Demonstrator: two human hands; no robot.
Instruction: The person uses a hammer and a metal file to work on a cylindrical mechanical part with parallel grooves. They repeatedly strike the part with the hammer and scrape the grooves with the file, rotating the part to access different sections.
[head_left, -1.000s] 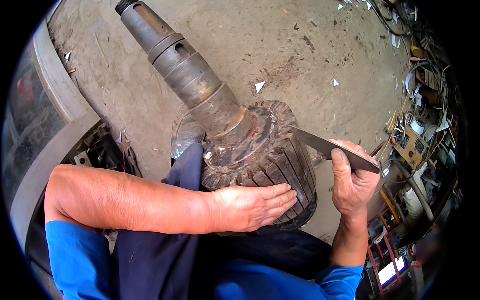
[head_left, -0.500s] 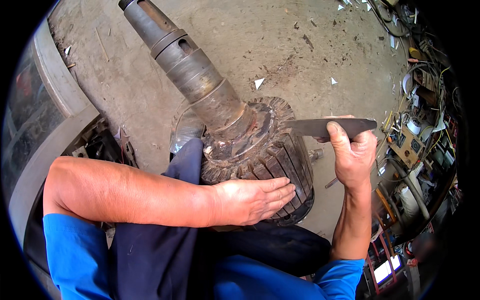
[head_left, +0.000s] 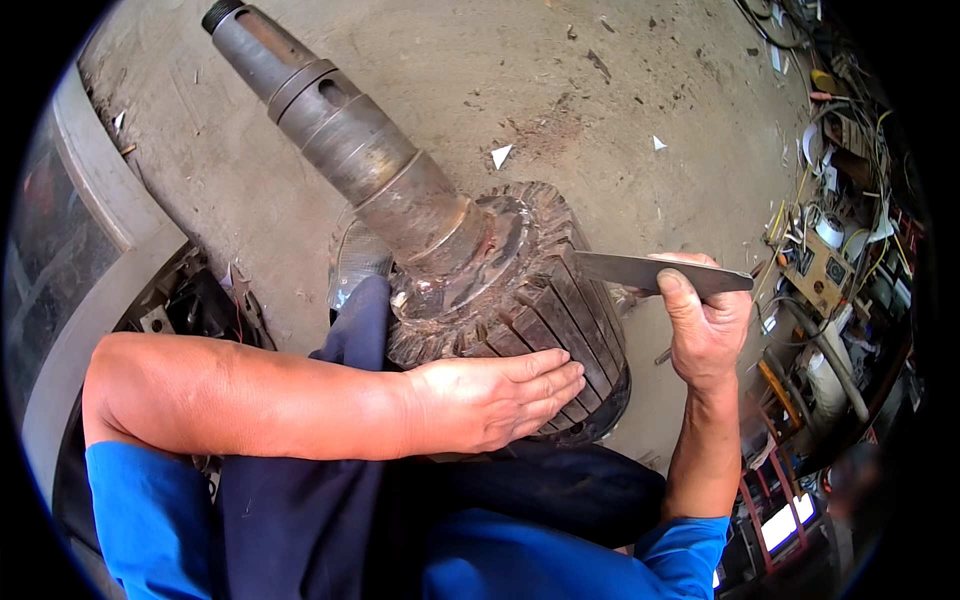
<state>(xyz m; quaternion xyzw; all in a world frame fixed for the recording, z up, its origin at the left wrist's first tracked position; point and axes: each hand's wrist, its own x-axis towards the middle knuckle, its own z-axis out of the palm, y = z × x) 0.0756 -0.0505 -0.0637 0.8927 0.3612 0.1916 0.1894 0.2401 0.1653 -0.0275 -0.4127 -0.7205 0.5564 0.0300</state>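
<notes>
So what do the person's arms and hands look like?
The short sleeves are bright blue, and the forearms are bare. The left hand and right hand are bare too, with no gloves, rings or watch that I can see.

Here by the floor work, I'm seeing the L fisheye cam riding on the person's head, looking steeply down past two bare forearms (head_left: 260,398); the slotted brown metal drum (head_left: 562,322) is sitting close below, mid-view, w/ dusty tan floor (head_left: 450,70) spreading beyond.

I see a bright blue top (head_left: 530,560) with short, loosely creased sleeves (head_left: 150,510), dark navy trousers (head_left: 290,520) wrinkled along the leg, bare forearms (head_left: 250,400) and bare fingers (head_left: 546,383).
</notes>
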